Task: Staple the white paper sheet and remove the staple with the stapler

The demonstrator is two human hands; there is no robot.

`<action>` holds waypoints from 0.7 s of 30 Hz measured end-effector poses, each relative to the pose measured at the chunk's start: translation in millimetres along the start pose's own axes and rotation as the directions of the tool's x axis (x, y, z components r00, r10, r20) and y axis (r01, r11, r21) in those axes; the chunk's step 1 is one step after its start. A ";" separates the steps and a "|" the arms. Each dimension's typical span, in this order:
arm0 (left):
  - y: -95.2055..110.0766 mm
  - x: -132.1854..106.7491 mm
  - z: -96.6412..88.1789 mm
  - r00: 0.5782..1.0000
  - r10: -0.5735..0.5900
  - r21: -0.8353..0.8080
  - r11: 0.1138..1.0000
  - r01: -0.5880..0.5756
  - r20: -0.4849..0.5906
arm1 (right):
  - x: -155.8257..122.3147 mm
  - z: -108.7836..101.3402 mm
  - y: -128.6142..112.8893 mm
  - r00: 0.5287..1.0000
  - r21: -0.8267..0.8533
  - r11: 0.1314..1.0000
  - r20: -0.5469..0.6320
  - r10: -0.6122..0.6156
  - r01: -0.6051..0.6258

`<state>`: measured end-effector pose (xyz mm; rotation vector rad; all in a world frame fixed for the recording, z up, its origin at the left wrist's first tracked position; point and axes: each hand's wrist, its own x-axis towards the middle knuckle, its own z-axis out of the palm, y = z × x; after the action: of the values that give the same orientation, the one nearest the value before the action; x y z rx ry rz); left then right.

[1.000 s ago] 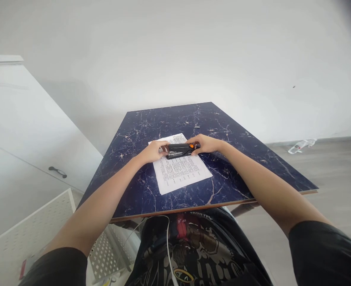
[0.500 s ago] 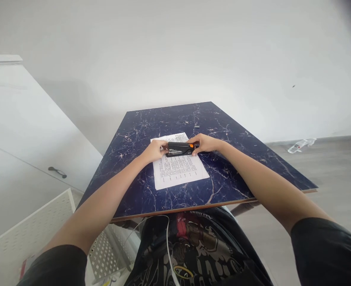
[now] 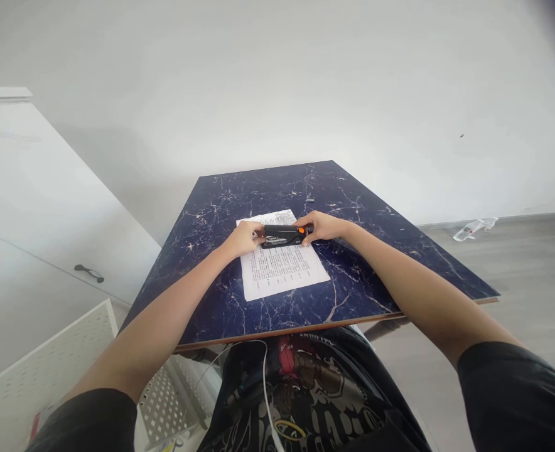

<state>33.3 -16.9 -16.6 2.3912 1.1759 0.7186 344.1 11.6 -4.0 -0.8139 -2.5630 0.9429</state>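
A black stapler with an orange button (image 3: 283,235) lies across a printed sheet of paper (image 3: 280,267) on a dark blue marbled table (image 3: 366,263). My left hand (image 3: 244,238) grips the stapler's left end with curled fingers. My right hand (image 3: 319,227) pinches its right end by the orange button. Both hands rest on the paper's far half.
A small dark object (image 3: 310,199) lies on the table beyond the paper. A white cabinet with a black handle (image 3: 88,272) stands at the left, a white perforated panel (image 3: 46,364) below it. An empty plastic bottle (image 3: 474,227) lies on the floor at the right by the wall.
The paper and stapler have slid a little away from me along the table with both hands. The hands keep their hold on the stapler's ends.
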 end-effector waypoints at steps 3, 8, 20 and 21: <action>-1.0 1.2 -5.1 0.999 0.025 -0.025 0.999 -0.024 0.036 | 5.0 4.0 -11.3 0.998 -0.078 0.995 -0.015 -0.056 0.055; -9.4 2.1 -13.6 0.987 -0.027 0.057 0.998 0.036 -0.158 | 24.7 28.7 -37.8 0.972 -0.147 0.986 -0.209 -0.111 0.080; -42.8 -1.5 -39.2 0.988 -0.121 0.254 0.963 0.093 0.099 | -16.1 -25.4 -48.7 0.974 0.014 0.981 -0.118 0.193 -0.193; -41.6 -3.8 -44.4 0.988 -0.098 0.209 0.975 0.072 0.116 | -24.4 -33.9 -45.4 0.976 -0.003 0.980 -0.082 0.200 -0.201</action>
<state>-20.6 8.9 -4.6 2.4917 1.3470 0.4307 360.2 -14.5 49.6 -1.1082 -2.4533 0.9312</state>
